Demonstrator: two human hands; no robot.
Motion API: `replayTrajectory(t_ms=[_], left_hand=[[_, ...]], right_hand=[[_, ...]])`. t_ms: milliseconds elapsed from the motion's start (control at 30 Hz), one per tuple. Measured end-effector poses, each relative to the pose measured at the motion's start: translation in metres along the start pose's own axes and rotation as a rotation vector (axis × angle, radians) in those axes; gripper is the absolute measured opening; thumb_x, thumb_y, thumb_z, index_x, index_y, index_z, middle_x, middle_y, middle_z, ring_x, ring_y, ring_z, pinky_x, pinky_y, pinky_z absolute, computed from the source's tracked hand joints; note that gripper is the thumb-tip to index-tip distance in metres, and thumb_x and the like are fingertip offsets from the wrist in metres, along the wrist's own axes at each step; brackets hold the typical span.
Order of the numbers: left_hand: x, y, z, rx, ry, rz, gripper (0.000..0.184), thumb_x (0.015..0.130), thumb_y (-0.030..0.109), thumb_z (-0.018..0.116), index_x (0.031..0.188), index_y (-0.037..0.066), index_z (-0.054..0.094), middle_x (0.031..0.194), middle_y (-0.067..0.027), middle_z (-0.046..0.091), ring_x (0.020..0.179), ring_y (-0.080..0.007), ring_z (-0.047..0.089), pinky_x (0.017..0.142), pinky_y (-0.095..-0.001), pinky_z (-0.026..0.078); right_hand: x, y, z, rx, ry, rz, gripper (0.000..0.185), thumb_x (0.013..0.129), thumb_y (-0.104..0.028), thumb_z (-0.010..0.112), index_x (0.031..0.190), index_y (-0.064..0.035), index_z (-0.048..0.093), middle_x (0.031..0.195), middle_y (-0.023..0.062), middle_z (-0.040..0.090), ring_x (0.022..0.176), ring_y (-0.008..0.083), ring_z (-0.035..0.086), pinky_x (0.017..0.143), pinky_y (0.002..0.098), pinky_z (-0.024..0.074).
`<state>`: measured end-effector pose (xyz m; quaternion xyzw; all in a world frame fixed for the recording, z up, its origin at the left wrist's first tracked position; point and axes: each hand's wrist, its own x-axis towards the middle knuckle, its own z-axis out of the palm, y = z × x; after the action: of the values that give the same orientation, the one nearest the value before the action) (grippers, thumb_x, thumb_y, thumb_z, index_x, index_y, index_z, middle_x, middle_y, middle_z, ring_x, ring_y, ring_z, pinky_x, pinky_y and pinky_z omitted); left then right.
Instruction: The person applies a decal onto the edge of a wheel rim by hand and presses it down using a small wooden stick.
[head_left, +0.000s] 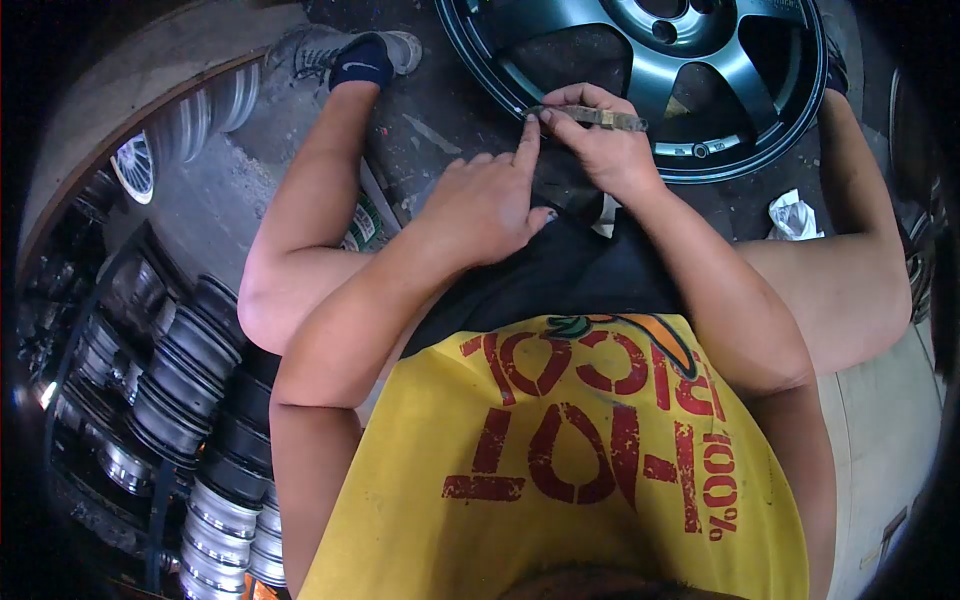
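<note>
My right hand is closed around a slim, worn tool that looks like a box cutter, pinched between thumb and fingers. The tool lies roughly level, near the lower rim of a dark teal alloy wheel. My left hand has its index finger stretched out, its tip at the left end of the tool. The left thumb is apart from the other fingers, which are partly bent, and nothing is held in that hand. Whether the left fingertip presses on the tool or only hovers, I cannot tell.
The wheel lies on the dark floor between my feet. Crumpled white paper is beside my right leg. A round, green-labelled item shows by my left leg. Stacked silver rims stand at the left, with a metal rack near them.
</note>
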<state>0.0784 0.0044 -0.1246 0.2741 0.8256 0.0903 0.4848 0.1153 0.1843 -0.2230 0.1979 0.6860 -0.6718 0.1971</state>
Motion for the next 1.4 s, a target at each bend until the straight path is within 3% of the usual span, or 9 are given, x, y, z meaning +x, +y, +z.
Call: replayTrajectory(t_ms=[533, 800, 900, 1400], left_hand=[[0.000, -0.003, 0.005, 0.035, 0.019, -0.010, 0.105, 0.093, 0.038, 0.074, 0.166, -0.006, 0.012, 0.123, -0.0289, 0.070, 0.115, -0.0470, 0.068, 0.100, -0.0543, 0.053], [0.002, -0.002, 0.007, 0.044, 0.013, -0.015, 0.106, 0.093, 0.038, 0.074, 0.166, -0.006, 0.012, 0.123, -0.0296, 0.070, 0.115, -0.0465, 0.068, 0.101, -0.0542, 0.052], [0.002, 0.000, 0.006, 0.053, 0.005, -0.022, 0.106, 0.093, 0.038, 0.075, 0.166, -0.006, 0.012, 0.123, -0.0295, 0.070, 0.116, -0.0463, 0.068, 0.101, -0.0542, 0.052], [0.001, 0.000, 0.007, 0.060, -0.027, -0.042, 0.106, 0.094, 0.040, 0.073, 0.166, -0.006, 0.010, 0.127, -0.0299, 0.069, 0.119, -0.0467, 0.066, 0.104, -0.0562, 0.050]], right_hand=[[0.003, 0.004, 0.002, -0.063, -0.009, -0.034, 0.030, 0.095, -0.031, 0.074, 0.112, -0.0068, 0.078, 0.098, 0.0120, 0.079, 0.088, 0.0213, 0.074, 0.085, 0.0330, 0.0564], [0.001, 0.000, 0.001, 0.001, -0.003, 0.019, 0.026, 0.093, -0.024, 0.077, 0.106, -0.0016, 0.074, 0.093, 0.0093, 0.078, 0.085, 0.0139, 0.071, 0.080, 0.0306, 0.0555], [0.002, 0.009, 0.005, 0.138, -0.015, 0.019, 0.025, 0.092, -0.022, 0.077, 0.102, 0.0001, 0.073, 0.093, 0.0089, 0.078, 0.084, 0.0131, 0.070, 0.079, 0.0302, 0.0552], [0.002, 0.015, 0.010, 0.208, 0.016, 0.017, 0.024, 0.088, -0.021, 0.079, 0.097, 0.0007, 0.072, 0.089, 0.0084, 0.077, 0.081, 0.0111, 0.069, 0.075, 0.0290, 0.0544]])
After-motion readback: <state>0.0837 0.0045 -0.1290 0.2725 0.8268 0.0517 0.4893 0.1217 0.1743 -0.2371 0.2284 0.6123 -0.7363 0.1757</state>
